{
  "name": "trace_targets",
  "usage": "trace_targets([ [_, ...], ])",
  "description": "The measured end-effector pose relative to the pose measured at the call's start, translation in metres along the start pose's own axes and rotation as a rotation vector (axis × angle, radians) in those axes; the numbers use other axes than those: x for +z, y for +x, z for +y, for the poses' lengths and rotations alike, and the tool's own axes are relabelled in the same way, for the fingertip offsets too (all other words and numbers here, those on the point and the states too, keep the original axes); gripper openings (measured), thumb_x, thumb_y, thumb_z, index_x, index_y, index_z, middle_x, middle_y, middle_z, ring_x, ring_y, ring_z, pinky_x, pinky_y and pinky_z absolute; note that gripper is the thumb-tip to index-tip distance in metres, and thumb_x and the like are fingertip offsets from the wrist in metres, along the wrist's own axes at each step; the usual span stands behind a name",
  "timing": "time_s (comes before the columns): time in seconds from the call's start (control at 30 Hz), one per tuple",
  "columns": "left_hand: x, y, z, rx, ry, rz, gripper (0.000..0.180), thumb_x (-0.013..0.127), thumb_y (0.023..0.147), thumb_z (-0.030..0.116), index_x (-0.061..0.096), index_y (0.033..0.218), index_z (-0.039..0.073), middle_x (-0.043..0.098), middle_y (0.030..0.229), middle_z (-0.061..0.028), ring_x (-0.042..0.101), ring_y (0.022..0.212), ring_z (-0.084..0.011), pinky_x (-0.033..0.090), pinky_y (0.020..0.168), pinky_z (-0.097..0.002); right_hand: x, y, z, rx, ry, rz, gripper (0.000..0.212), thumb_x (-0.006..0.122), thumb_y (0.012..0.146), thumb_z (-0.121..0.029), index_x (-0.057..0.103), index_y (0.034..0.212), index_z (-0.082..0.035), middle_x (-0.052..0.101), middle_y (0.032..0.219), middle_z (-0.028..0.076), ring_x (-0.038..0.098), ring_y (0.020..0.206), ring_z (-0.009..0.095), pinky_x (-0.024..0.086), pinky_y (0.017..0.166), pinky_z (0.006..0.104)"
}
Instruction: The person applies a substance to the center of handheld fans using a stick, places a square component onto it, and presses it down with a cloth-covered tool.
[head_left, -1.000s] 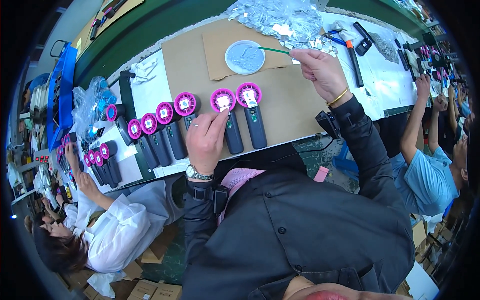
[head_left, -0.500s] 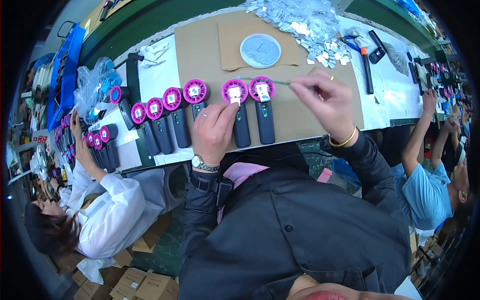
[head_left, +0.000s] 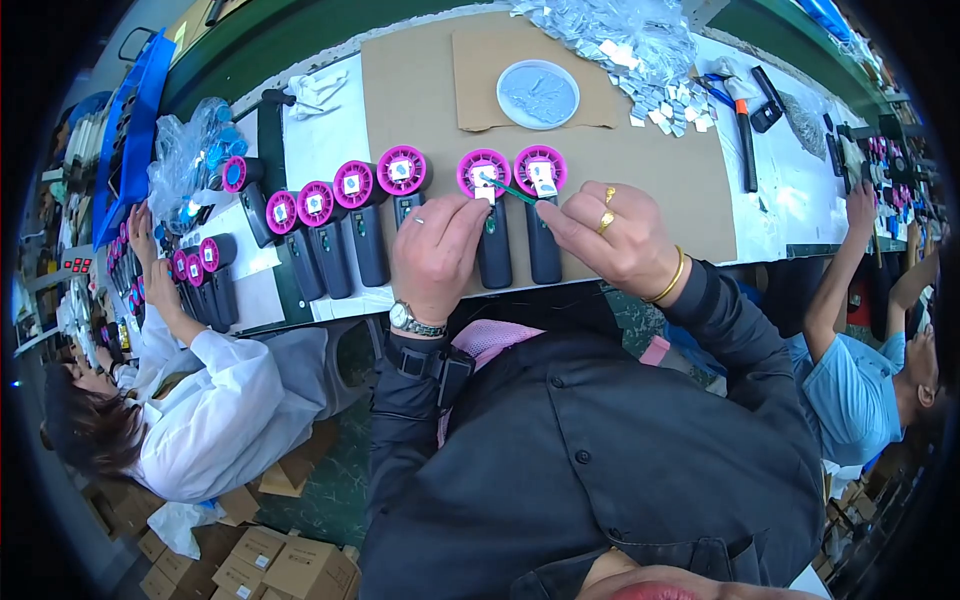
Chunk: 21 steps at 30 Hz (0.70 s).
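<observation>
A cardboard sheet [head_left: 660, 170] lies on the tabletop [head_left: 775, 205], with a cardboard piece [head_left: 475, 70] on its far part and a dish [head_left: 501, 95] on that. Loose plates [head_left: 668, 103] spread to the dish's right; a long-handled tool [head_left: 746, 150] lies farther right. Nearer the person, two handheld fans [head_left: 493, 255] lie side by side between the left hand [head_left: 430, 245] and right hand [head_left: 615, 240]. More fans [head_left: 320, 265] line up leftward, a plastic bag [head_left: 180, 165] beyond them.

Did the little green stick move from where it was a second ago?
Yes. The green stick has moved away from the round dish, toward the person and leftward; its tip is now at a pink fan head.
</observation>
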<state>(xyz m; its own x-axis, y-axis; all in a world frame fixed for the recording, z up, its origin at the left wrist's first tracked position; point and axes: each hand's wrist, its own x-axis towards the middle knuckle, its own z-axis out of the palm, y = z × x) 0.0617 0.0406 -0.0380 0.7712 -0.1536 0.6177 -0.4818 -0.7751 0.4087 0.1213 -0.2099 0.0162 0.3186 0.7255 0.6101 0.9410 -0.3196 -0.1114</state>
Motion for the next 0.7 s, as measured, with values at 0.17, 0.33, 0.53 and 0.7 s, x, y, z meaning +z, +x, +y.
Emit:
trace_targets([
  [0.17, -0.002, 0.000, 0.001, -0.016, -0.007, -0.001, 0.023, 0.084, 0.084, -0.001, 0.077, 0.106, 0.003, 0.074, 0.098, -0.0103, 0.073, 0.088, -0.0295, 0.057, 0.075, -0.0399, 0.000, 0.005, -0.003, -0.052, -0.051, -0.032, 0.039, 0.078, 0.073, -0.003, 0.076, 0.112, 0.001, 0.052, 0.084, 0.004, 0.063, 0.073, 0.019, 0.050, 0.057, 0.0346],
  [0.33, -0.002, 0.002, 0.000, -0.010, -0.017, -0.005, 0.024, 0.084, 0.084, -0.002, 0.077, 0.107, 0.003, 0.075, 0.098, -0.0102, 0.073, 0.088, -0.0294, 0.057, 0.075, -0.0399, -0.005, 0.006, -0.006, -0.064, -0.036, -0.095, 0.039, 0.076, 0.074, -0.004, 0.076, 0.112, 0.001, 0.047, 0.082, 0.003, 0.060, 0.070, 0.018, 0.049, 0.055, 0.0346],
  [0.53, -0.002, -0.002, -0.005, 0.014, -0.004, -0.021, 0.024, 0.080, 0.087, 0.003, 0.075, 0.110, 0.005, 0.072, 0.101, -0.0082, 0.071, 0.090, -0.0273, 0.054, 0.076, -0.0406, -0.010, 0.004, -0.003, -0.054, -0.027, -0.065, 0.040, 0.079, 0.072, -0.002, 0.077, 0.112, 0.001, 0.050, 0.081, 0.003, 0.060, 0.069, 0.018, 0.047, 0.054, 0.0347],
  [0.7, -0.001, -0.002, -0.006, 0.013, 0.002, -0.011, 0.023, 0.080, 0.087, 0.003, 0.075, 0.109, 0.005, 0.072, 0.101, -0.0085, 0.072, 0.091, -0.0275, 0.054, 0.076, -0.0406, -0.011, -0.003, -0.002, 0.046, 0.042, 0.037, 0.041, 0.083, 0.071, 0.000, 0.078, 0.112, 0.001, 0.054, 0.080, 0.003, 0.061, 0.068, 0.018, 0.046, 0.054, 0.0347],
])
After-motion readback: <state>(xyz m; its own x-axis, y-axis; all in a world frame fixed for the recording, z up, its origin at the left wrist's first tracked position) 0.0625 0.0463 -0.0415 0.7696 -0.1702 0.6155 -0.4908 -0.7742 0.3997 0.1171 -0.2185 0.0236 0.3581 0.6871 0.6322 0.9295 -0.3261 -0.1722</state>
